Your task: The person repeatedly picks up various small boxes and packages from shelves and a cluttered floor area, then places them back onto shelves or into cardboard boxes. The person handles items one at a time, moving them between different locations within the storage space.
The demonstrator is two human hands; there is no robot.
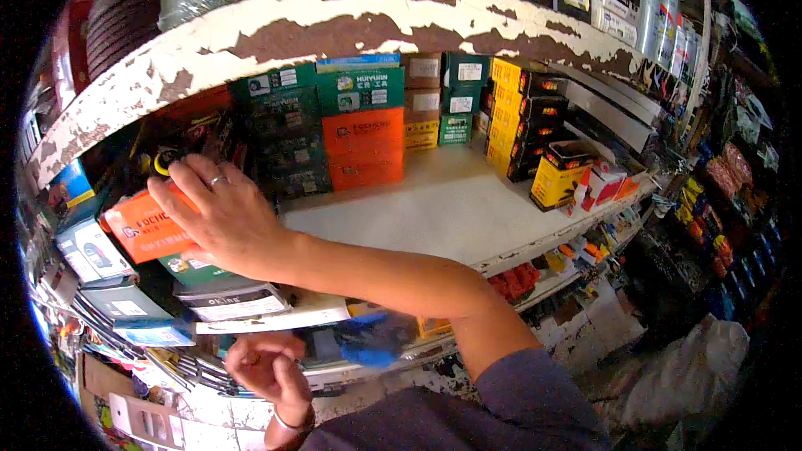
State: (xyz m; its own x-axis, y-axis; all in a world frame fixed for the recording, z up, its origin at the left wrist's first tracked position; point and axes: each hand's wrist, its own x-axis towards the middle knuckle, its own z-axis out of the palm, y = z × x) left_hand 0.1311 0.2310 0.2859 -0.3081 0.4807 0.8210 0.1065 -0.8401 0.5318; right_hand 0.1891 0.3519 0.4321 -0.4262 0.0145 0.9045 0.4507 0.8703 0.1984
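My right hand point(219, 219), with a ring on one finger, lies over an orange cardboard box point(150, 225) at the left of the shelf; its fingers rest on the box's top and front. That box sits tilted on a green box point(194, 269), above a black and white box point(235, 302). Low in the view, my left hand point(269, 366), with a bangle at the wrist, hangs in front of the shelf edge with curled fingers and no object visible in it. Behind stand stacked orange boxes point(363, 149) and green boxes point(360, 89).
A metal shelf edge point(351, 31) with peeling paint curves overhead. Stacked yellow and black boxes point(523, 119) and an opened yellow box point(556, 178) stand at the right of the white shelf board point(413, 219). Spray cans point(665, 28) stand above. A lower shelf holds red items point(517, 280).
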